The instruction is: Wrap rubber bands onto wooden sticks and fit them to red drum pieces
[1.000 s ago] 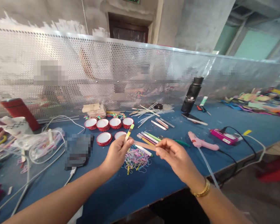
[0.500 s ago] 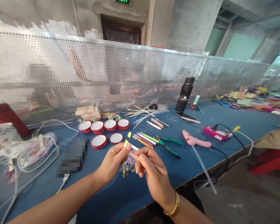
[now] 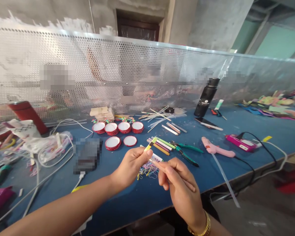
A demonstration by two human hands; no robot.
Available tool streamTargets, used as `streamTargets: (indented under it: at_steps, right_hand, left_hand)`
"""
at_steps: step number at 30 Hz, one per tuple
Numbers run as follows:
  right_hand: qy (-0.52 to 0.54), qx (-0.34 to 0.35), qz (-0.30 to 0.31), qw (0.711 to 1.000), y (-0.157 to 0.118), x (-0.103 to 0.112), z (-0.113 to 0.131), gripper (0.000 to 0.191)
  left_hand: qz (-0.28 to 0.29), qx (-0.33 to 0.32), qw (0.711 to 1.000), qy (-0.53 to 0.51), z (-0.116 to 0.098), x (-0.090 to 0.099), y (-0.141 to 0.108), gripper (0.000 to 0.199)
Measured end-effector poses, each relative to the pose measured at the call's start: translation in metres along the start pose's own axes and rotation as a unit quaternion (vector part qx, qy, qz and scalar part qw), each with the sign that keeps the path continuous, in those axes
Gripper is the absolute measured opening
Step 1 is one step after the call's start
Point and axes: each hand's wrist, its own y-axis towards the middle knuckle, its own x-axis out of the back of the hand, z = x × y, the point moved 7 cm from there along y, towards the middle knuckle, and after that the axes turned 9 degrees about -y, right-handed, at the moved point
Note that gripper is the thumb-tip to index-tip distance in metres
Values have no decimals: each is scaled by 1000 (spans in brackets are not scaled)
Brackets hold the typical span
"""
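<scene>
At the centre of the frame, our left hand (image 3: 134, 164) is closed, thumb and fingers pinching a yellow-and-black strip (image 3: 150, 144). Just right and lower, our right hand (image 3: 182, 186) curls closed around a pale pink stick (image 3: 156, 163). We have loose elastic bands (image 3: 147, 171) beneath, red-rimmed round lids (image 3: 112, 142) to the upper left, and green-handled pliers (image 3: 189, 158) and a pink glue gun (image 3: 217, 149) to the right.

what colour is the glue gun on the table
The glue gun is light pink, seen best in the head view.
</scene>
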Motion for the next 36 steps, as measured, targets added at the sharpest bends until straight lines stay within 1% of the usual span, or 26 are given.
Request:
streamTargets:
  at_steps: [5,8,11,15,18,20,22,23,24,25,26,27,28,29,30,31,33,35,36]
  right_hand:
    - [71,-39,-28,996,-2,-3,-2,30]
    - [58,-38,-37,997,-1,-2,0,32]
    - [45,-46,-36,997,-1,0,-3,35]
    - [54,-56,-29,997,-2,-3,-7,37]
    - [45,-66,-17,997,-2,-5,-4,37]
    - [29,-74,-12,997,-2,2,4,38]
    - [12,-46,-41,998,1,25,20,36]
    - [6,-6,-92,996,2,44,32,35]
    - [9,40,-125,991,2,61,44,31]
    - [15,81,-151,985,2,75,54,27]
    - [15,109,-176,978,2,86,60,23]
    - [1,122,-195,973,1,92,62,18]
    - [-23,128,-203,971,2,92,62,14]
    - [-50,117,-178,976,5,83,58,15]
    - [-78,110,-150,979,8,71,53,19]
    - [-108,112,-121,980,11,55,49,22]
    - [-162,126,-67,976,19,24,41,16]
    - [-193,164,-48,966,26,0,39,11]
    - [-200,181,-48,962,29,-8,39,14]
  left_hand:
    - [13,-6,1000,25,-2,-1,-2,54]
    - [28,-12,999,11,-4,-2,-5,54]
    - [57,-18,998,2,-6,-8,-7,53]
    - [102,-31,992,67,-10,-19,-11,53]
    - [114,-53,982,139,-15,-23,-14,52]
    - [116,-65,978,163,-18,-21,-14,52]
    - [87,-60,984,144,-20,-7,-8,53]
    - [-1,-59,993,106,-23,11,-2,56]
    - [-71,-53,993,73,-24,28,2,57]
    - [-115,-63,991,40,-26,40,5,58]
    - [-125,-80,989,2,-28,47,9,56]
    - [-107,-78,991,-33,-27,48,13,53]
    - [-74,-61,993,-66,-24,45,16,51]
    - [-52,-38,993,-96,-19,41,17,49]
    - [-45,-18,991,-123,-15,38,16,48]
    - [-41,-2,989,-144,-10,35,14,49]
    - [-45,24,984,-173,-1,30,8,52]
    - [-51,43,980,-188,7,27,3,53]
    - [-53,50,979,-191,10,25,2,53]
